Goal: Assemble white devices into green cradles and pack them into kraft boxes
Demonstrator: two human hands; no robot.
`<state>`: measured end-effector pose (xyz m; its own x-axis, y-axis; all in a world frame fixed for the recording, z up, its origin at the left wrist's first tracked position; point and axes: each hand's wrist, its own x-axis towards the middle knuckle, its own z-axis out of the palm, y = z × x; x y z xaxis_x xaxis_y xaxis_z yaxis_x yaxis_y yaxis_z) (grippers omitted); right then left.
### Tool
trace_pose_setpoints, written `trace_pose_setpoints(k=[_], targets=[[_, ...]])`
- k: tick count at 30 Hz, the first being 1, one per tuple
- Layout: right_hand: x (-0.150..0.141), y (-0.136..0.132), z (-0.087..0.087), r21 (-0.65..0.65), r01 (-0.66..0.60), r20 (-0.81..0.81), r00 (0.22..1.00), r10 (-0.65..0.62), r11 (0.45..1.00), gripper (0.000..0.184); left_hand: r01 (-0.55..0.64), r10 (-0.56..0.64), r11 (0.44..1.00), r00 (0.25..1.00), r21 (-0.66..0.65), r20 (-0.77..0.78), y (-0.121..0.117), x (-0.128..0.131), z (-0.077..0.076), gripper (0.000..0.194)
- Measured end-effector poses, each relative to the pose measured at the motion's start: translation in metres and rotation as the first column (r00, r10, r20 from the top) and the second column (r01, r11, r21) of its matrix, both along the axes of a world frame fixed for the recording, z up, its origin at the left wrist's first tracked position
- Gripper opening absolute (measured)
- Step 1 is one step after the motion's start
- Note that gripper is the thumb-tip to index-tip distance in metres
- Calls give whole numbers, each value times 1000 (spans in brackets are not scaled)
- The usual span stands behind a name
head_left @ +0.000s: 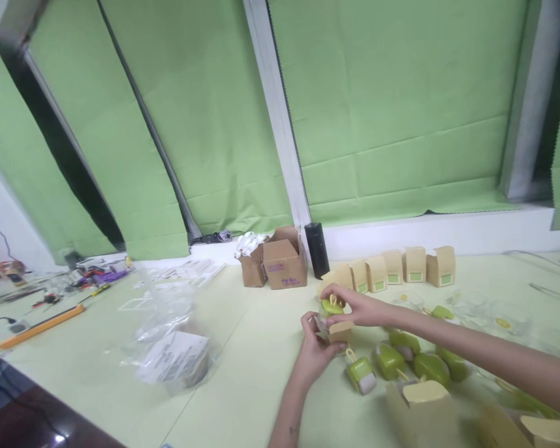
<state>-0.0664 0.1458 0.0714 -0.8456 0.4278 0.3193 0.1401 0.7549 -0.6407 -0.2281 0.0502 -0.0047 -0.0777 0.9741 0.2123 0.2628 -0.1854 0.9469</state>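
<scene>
My left hand [313, 348] grips a small open kraft carton [338, 331] from below and the side. My right hand [354, 307] comes from the right, fingers closed on a green pear-shaped item [331, 305] held at the carton's open top. Both hands hover over the pale green table [242, 373], right of its centre. Several more green pear-shaped items [401, 361] lie on the table just right of my hands. Another open kraft carton [422, 407] stands near the front edge.
A row of closed small kraft cartons [392, 267] lines the back. Two brown shipping boxes [275, 261] and a black cylinder [317, 249] stand by the green-curtained window. Clear plastic bags with a white box [175, 354] lie left. Tools and cables clutter the far left.
</scene>
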Motion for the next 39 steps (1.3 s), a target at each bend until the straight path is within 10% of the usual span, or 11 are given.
trace_pose_setpoints(k=[11, 18, 30, 39], targets=[[0, 6, -18, -31, 55, -11, 998, -55, 998, 20, 6, 2, 995, 997, 100, -80, 3, -3, -8, 47], [24, 0, -13, -216, 61, -38, 997, -71, 975, 45, 0, 21, 987, 992, 163, -127, 2, -4, -1, 24], [-3, 12, -31, -343, 68, -87, 991, -104, 937, 40, -49, 55, 990, 998, 134, -40, 7, -6, -13, 52], [-20, 22, -58, -186, 163, -5, 986, -166, 969, 23, -60, 78, 985, 991, 162, -104, 3, -5, -5, 45]])
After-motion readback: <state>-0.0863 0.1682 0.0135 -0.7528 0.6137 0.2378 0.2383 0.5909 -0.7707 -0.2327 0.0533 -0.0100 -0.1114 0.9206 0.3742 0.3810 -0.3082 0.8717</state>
